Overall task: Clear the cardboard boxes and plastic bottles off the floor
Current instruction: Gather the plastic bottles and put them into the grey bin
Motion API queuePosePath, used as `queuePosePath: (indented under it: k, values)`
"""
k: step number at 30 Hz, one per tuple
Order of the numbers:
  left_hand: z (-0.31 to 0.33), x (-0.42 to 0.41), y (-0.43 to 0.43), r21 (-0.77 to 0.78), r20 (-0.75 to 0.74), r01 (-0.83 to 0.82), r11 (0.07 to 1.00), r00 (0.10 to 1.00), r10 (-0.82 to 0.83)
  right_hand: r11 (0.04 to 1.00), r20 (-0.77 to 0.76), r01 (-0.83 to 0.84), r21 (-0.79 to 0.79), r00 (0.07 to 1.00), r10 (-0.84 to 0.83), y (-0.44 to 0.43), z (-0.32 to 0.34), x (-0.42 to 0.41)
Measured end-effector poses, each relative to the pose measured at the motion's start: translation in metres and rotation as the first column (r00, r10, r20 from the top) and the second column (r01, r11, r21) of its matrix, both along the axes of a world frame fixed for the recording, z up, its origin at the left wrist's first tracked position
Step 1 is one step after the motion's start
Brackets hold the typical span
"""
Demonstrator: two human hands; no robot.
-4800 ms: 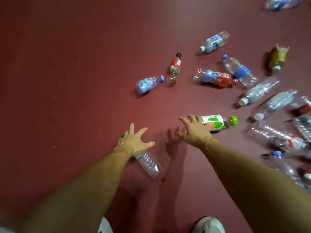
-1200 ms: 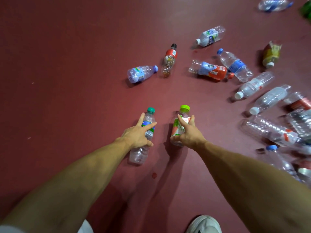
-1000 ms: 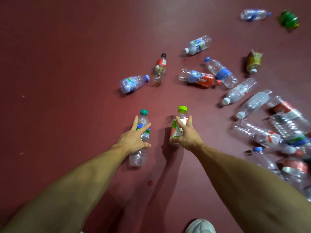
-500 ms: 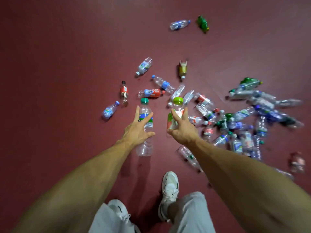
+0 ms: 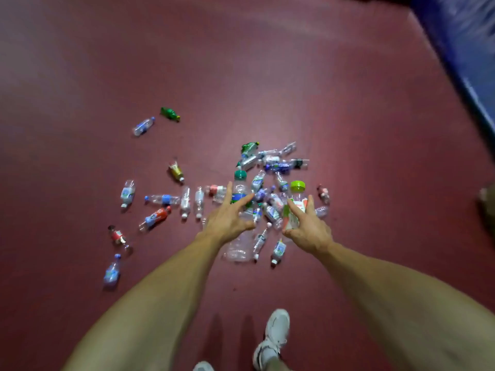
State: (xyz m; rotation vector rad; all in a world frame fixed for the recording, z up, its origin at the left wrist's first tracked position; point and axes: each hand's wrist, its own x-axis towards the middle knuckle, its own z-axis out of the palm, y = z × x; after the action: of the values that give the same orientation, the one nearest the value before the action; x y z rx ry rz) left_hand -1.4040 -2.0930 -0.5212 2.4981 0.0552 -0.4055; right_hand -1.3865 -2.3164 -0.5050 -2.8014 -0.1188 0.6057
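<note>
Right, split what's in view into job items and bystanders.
Job: clear plastic bottle with dark green cap, in the left hand; white-labelled plastic bottle with lime cap, in the right hand; heap of plastic bottles on the dark red floor; loose bottles left of it.
Not the job: white sneaker; blurred blue surface, top right.

No lettering can be read on any bottle label here; the print is too small and blurred.

Clear glossy plastic bottles point(image 5: 242, 226), smooth matt red floor point(image 5: 267, 76)
</note>
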Motion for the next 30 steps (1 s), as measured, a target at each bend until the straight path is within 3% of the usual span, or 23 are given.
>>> queuePosePath:
  k: [7, 17, 23, 30]
  values:
    - [0.054, 0.015, -0.189, 0.056, 0.081, 0.362, 0.931, 0.927, -0.366, 0.921, 0.07, 0.389, 0.019, 0.918, -0.389, -0.197, 0.069, -0.067]
    - [0.086, -0.042, -0.538, 0.097, 0.077, 0.71, 0.698, 0.693, -0.716, 0.715, 0.048, 0.698, -0.038, 0.716, -0.697, -0.493, 0.091, -0.204]
    - [0.109, -0.091, -0.719, 0.197, 0.087, 0.844, 0.499, 0.492, -0.866, 0.513, 0.087, 0.859, 0.009, 0.51, -0.856, -0.628, 0.115, -0.295]
    - [0.119, -0.173, -0.912, 0.246, 0.121, 0.952, 0.184, 0.159, -0.98, 0.262, 0.119, 0.965, 0.029, 0.257, -0.959, -0.76, 0.119, -0.391]
